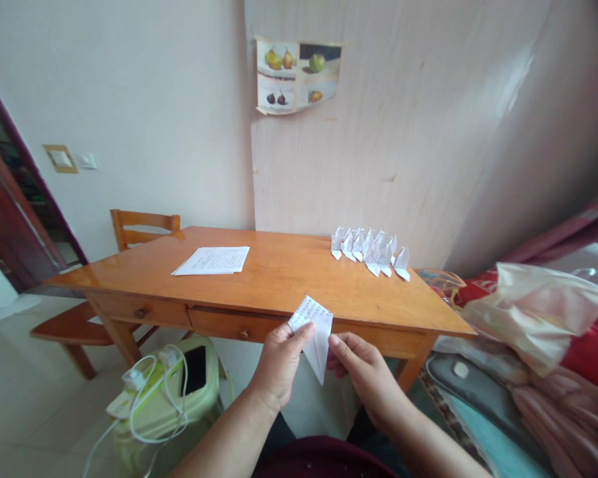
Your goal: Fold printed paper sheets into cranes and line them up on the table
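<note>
Held in front of the table's near edge is a folded sheet of printed paper (319, 335), shaped like a kite with its long point downward. My left hand (279, 362) pinches its left side, thumb lying on the front face. At the right edge, my right hand (356, 362) has thumb and fingers closed on the paper. Lines of print show on its upper part, and a crease runs down toward the lower tip. Several folded paper figures (373, 251) stand in a cluster at the table's far right. A stack of printed sheets (212, 260) lies on the left part.
The wooden table (279, 272) has drawers along its front. A green stool-like case (204, 392) with a phone (194, 369) and white cables stands low at left. A chair (144, 226) and bench (74, 325) are leftward. Plastic bags (538, 312) and cloth pile up at right.
</note>
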Demonstrator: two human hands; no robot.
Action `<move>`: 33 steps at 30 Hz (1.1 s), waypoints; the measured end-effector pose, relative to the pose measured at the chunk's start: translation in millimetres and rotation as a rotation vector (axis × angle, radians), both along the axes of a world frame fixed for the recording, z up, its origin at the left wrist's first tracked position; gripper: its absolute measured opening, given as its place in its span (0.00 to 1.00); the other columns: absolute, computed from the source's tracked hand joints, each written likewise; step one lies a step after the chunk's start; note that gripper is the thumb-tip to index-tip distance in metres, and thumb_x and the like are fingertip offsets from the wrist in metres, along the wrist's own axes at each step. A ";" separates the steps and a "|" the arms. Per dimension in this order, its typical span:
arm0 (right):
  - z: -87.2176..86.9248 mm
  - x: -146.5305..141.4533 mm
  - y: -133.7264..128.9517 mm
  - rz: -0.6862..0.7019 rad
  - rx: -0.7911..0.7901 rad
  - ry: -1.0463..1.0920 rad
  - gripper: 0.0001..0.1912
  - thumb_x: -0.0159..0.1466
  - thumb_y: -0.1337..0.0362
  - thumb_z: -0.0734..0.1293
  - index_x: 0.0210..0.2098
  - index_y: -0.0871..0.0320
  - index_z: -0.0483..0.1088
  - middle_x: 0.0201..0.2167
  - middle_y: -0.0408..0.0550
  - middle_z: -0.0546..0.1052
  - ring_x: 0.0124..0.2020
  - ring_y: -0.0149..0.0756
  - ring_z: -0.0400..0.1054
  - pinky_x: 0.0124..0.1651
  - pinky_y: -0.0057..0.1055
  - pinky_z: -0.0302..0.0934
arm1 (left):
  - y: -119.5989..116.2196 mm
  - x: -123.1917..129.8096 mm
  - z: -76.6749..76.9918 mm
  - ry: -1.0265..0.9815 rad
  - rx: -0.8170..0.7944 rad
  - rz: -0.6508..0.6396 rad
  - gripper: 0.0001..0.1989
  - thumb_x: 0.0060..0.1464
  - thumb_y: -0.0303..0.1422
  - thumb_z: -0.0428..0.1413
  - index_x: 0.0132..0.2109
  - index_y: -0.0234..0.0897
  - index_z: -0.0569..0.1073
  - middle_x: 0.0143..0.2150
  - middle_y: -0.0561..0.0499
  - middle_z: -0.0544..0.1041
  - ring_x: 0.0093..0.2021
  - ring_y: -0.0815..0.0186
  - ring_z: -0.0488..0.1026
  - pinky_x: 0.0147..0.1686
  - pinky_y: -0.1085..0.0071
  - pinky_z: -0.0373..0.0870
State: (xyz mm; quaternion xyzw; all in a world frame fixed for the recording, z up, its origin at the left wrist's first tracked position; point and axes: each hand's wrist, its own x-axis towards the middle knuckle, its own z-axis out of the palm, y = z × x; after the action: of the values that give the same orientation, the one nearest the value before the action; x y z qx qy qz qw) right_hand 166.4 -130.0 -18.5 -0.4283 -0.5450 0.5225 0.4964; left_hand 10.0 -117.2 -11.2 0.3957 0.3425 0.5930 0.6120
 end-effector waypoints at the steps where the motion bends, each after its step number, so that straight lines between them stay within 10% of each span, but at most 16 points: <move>1: 4.0 2.2 2.8 -0.018 0.024 0.011 0.21 0.64 0.44 0.68 0.35 0.58 0.74 0.28 0.45 0.74 0.30 0.33 0.67 0.34 0.29 0.58 | -0.5 0.0 0.7 0.013 0.016 -0.010 0.18 0.54 0.40 0.65 0.46 0.30 0.80 0.36 0.44 0.81 0.34 0.63 0.75 0.38 0.67 0.71; 10: 12.2 5.0 13.0 -0.103 0.134 0.075 0.18 0.65 0.50 0.69 0.27 0.57 0.71 0.24 0.41 0.69 0.29 0.32 0.59 0.34 0.30 0.53 | -4.1 2.6 4.6 0.031 0.079 -0.138 0.20 0.56 0.38 0.63 0.53 0.32 0.79 0.47 0.41 0.82 0.47 0.55 0.77 0.54 0.60 0.68; 33: 15.7 4.0 6.4 -0.030 0.071 0.182 0.15 0.60 0.50 0.74 0.33 0.57 0.77 0.31 0.46 0.77 0.33 0.36 0.65 0.41 0.31 0.59 | -6.1 -5.6 -2.9 0.421 0.201 -0.098 0.16 0.57 0.44 0.61 0.33 0.34 0.73 0.28 0.54 0.69 0.30 0.69 0.62 0.30 0.74 0.57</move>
State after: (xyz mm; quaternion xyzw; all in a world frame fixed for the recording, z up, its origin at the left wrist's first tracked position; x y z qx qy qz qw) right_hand 170.4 -123.6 -2.7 -0.3694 -0.5094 0.5322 0.5665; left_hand 4.4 -123.3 -14.1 0.5858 0.3820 0.4982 0.5126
